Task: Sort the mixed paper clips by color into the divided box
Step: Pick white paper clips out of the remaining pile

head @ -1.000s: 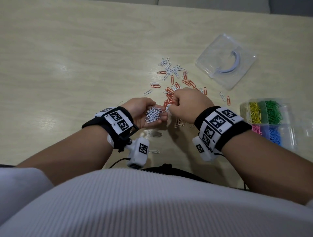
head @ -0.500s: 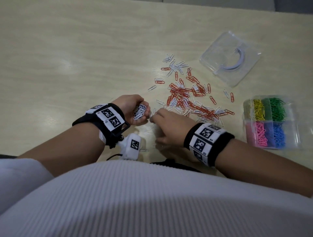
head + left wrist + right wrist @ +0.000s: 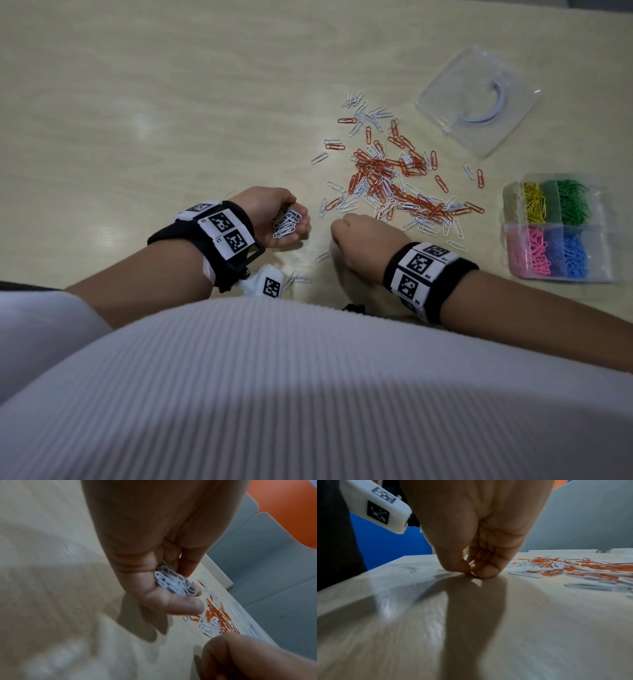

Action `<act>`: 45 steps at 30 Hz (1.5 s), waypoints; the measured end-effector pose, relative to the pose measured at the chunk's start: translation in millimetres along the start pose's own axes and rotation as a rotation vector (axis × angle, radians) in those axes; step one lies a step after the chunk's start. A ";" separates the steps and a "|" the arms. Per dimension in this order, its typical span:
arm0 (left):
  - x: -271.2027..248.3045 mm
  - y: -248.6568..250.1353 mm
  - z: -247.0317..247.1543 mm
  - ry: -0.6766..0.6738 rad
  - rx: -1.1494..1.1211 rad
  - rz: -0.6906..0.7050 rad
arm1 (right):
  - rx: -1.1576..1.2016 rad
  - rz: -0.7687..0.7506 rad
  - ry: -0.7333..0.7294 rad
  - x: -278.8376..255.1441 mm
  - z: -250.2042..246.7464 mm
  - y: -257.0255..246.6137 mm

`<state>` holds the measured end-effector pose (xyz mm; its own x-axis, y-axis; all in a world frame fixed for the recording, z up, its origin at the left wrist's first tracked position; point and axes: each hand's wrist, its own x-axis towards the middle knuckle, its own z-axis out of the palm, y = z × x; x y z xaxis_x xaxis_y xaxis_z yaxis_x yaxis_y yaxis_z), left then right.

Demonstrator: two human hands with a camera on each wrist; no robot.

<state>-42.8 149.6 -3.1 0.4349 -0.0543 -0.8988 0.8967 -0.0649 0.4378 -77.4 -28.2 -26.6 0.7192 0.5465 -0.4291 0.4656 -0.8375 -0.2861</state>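
My left hand point(image 3: 291, 219) is cupped around a bunch of white paper clips point(image 3: 287, 224), palm turned inward; the left wrist view shows the white paper clips point(image 3: 173, 584) lying on its curled fingers. My right hand point(image 3: 339, 240) is just to the right, knuckles up, fingertips down on the table. In the right wrist view the right hand point(image 3: 471, 572) pinches thumb against forefinger on a small white clip at the tabletop. A mixed pile of orange and white clips point(image 3: 394, 185) lies beyond both hands. The divided box point(image 3: 506, 205) sits at the right with yellow, green, pink and blue clips.
The clear lid point(image 3: 476, 99) with a curved handle lies at the back right. A few loose white clips point(image 3: 298, 279) lie near the table's front edge by my left wrist camera point(image 3: 270, 286). My torso covers the near edge.
My right hand left the pile, came back toward my body beside the left hand, and is now down on the table, slightly apart from it. The left hand still holds its white clips.
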 end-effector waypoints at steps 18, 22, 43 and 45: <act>-14.2 -18.1 -11.7 -0.052 -0.037 -0.111 | 0.032 -0.679 0.286 0.7 6.0 -35.9; -14.4 -13.7 -18.6 -0.011 -0.074 -0.092 | -0.118 -0.706 0.049 1.9 30.1 -20.2; 0.4 -3.9 6.6 -0.111 0.055 -0.079 | 0.015 0.016 0.085 -0.1 3.9 17.6; 1.5 -3.7 8.0 -0.124 0.065 -0.077 | 0.012 0.050 0.022 1.6 -1.9 14.7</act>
<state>-46.1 141.8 -5.9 0.3479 -0.1686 -0.9222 0.9182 -0.1375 0.3715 -68.4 -39.6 -29.9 0.7527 0.5035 -0.4242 0.4227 -0.8636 -0.2749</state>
